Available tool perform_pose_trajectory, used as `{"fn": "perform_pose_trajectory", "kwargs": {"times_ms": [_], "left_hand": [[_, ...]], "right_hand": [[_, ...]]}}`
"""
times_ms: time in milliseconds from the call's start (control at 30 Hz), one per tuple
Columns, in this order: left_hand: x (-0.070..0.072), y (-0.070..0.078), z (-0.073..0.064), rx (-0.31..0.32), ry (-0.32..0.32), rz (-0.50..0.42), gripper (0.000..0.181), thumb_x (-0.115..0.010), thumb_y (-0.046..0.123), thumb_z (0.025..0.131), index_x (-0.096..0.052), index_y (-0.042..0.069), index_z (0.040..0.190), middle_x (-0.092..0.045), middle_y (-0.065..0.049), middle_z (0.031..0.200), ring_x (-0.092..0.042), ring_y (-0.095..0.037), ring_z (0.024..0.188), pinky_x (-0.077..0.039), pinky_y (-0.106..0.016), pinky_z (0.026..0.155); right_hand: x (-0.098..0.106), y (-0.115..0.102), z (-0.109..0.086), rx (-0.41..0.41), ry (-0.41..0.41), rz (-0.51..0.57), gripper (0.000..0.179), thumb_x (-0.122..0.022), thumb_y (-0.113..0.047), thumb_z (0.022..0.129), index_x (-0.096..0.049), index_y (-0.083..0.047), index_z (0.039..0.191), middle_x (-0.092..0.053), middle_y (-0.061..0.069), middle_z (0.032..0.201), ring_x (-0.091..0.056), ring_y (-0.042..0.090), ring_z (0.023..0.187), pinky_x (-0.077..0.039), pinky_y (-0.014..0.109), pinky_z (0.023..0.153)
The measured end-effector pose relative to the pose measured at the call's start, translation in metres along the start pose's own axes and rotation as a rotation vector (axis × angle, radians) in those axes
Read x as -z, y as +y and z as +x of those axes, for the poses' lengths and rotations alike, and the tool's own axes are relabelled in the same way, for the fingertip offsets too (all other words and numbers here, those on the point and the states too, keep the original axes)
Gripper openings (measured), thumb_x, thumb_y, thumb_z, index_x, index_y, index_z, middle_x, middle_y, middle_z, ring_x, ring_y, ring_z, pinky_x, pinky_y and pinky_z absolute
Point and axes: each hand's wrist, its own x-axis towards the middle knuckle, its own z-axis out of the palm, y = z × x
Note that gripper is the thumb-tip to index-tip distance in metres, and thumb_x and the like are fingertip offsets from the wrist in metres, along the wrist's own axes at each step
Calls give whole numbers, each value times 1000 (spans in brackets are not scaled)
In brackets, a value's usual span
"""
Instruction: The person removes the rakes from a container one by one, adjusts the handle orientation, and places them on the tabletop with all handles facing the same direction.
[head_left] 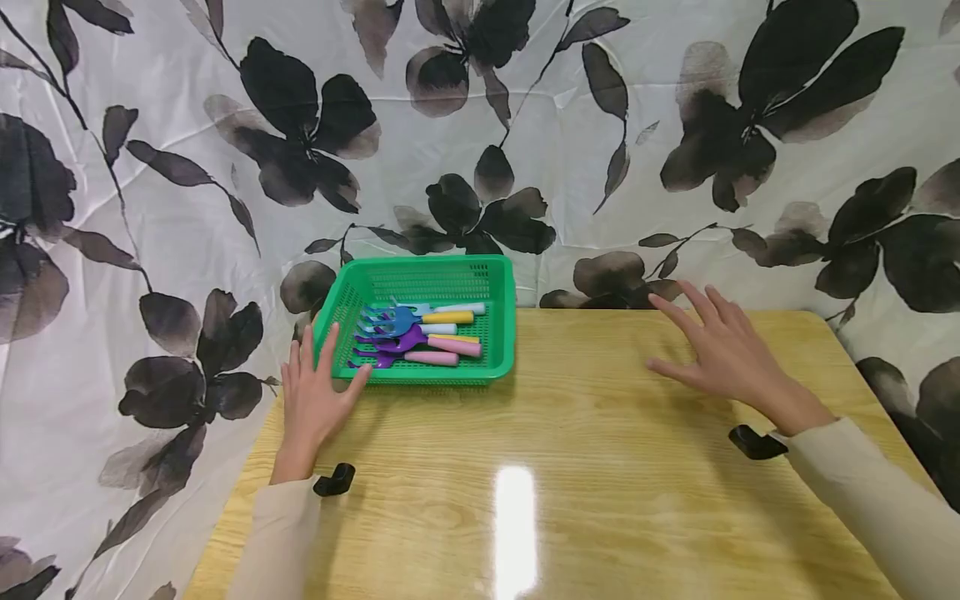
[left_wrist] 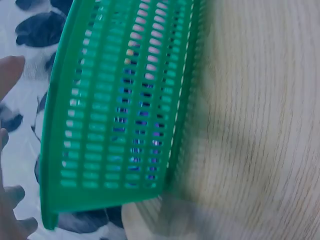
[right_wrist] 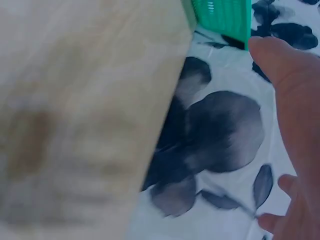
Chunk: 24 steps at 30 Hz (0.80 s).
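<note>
A green plastic basket [head_left: 427,377] with slotted walls stands at the back left of the table. Inside lie several small forks [head_left: 401,323] with blue or purple heads and white, yellow or pink handles. My left hand [head_left: 315,408] is at the basket's left front corner, fingers spread; whether it touches the rim I cannot tell. The left wrist view has the basket wall [left_wrist: 110,115] close up, with fingertips [left_wrist: 14,196] beside it. Over the table's right part hovers my right hand [head_left: 723,354], fingers apart and holding nothing. Its thumb [right_wrist: 295,75] shows in the right wrist view.
The wooden table [head_left: 600,467] has a bright light reflection near its front middle. Behind and beside it hangs a white cloth [head_left: 585,192] with dark flowers. Black wrist-worn pieces [head_left: 756,442] stick out at both cuffs.
</note>
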Motion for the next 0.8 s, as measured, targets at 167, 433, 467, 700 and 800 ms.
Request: {"fn": "perform_pose_trajectory", "kwargs": {"times_ms": [167, 433, 467, 700, 800], "left_hand": [[1, -13, 1, 80, 13, -118, 90, -66, 57, 94, -20, 28, 166, -2, -15, 172, -8, -47, 154, -15, -75, 112], [-3, -33, 1, 180, -17, -269, 94, -68, 53, 95, -15, 26, 167, -5, -18, 171, -10, -46, 154, -16, -75, 113], [-5, -35, 1, 189, -18, -290, 94, -69, 52, 94, -15, 25, 167, -7, -17, 171, -12, -44, 154, -16, -73, 114], [-19, -44, -2, 260, -61, -442, 95, -69, 54, 95, -12, 31, 166, -22, -13, 169, -28, -42, 150, -30, -64, 114], [-22, -45, -4, 294, -73, -505, 94, -68, 55, 95, -9, 37, 166, -26, -16, 166, -32, -45, 147, -34, -62, 112]], "right_hand": [[9, -12, 42, 138, -51, 51, 99, -83, -50, 84, -29, -25, 164, -18, 24, 167, -24, 56, 145, -22, 72, 110], [18, -45, 112, 217, -209, 107, 93, -79, -47, 89, -27, -29, 164, -18, 19, 168, -27, 50, 147, -35, 71, 105], [17, -50, 120, 217, -232, 111, 93, -79, -48, 90, -26, -31, 164, -17, 18, 168, -29, 49, 147, -36, 71, 104], [8, -86, 173, 256, -373, 180, 90, -75, -50, 93, -22, -35, 164, -17, 16, 169, -30, 43, 148, -41, 64, 106], [1, -104, 200, 286, -423, 235, 91, -76, -45, 93, -21, -33, 165, -20, 13, 168, -29, 37, 150, -36, 61, 112]]}}
